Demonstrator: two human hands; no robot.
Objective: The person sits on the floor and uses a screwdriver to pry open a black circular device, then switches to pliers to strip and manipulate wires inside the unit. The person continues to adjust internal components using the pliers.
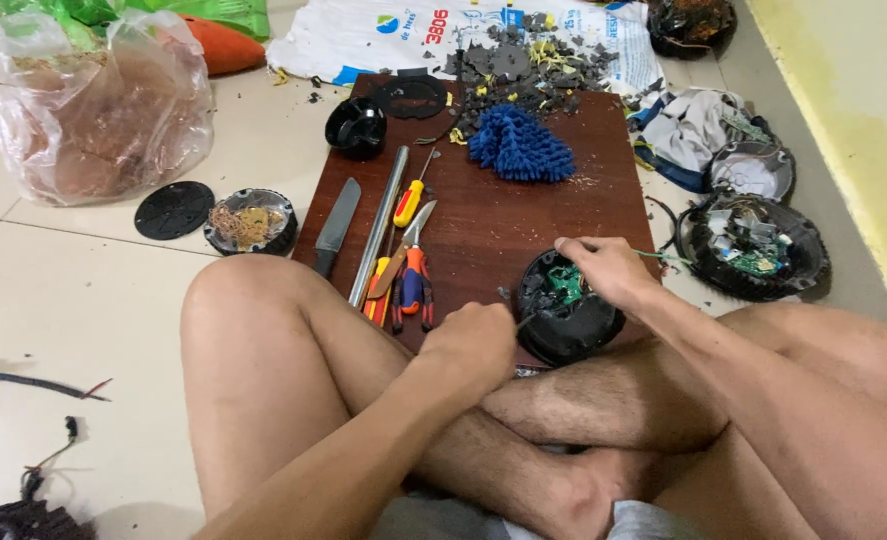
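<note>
Head view looks down on a person sitting cross-legged on a tiled floor (83, 300), with a dark brown wooden board (523, 215) lying in front of the knees. At the near edge of the board, just above the crossed shins, sits a round black housing (568, 325) with its top off, and a small green circuit board (566, 283) shows inside it. The left hand (471, 348) is curled into a fist around a thin tool whose tip points at the housing's left rim; the tool itself is too small to name. The right hand (608, 268) rests on the housing's upper right rim, fingers pinched narrow on something at the circuit board, though what they grip cannot be told. Left of the housing, tools lie side by side on the board: a knife (336, 226), a long metal rod (380, 222), a yellow-handled screwdriver (409, 200) and orange-handled pliers (415, 275). Farther up the board lie a blue fuzzy cloth (521, 148) and a heap of grey broken bits (513, 65). Off the board to the right lies another opened round housing (755, 246) full of parts, well apart from the hands; to the left sit a flat black disc (172, 209) and a clear plastic bag (98, 110).
</note>
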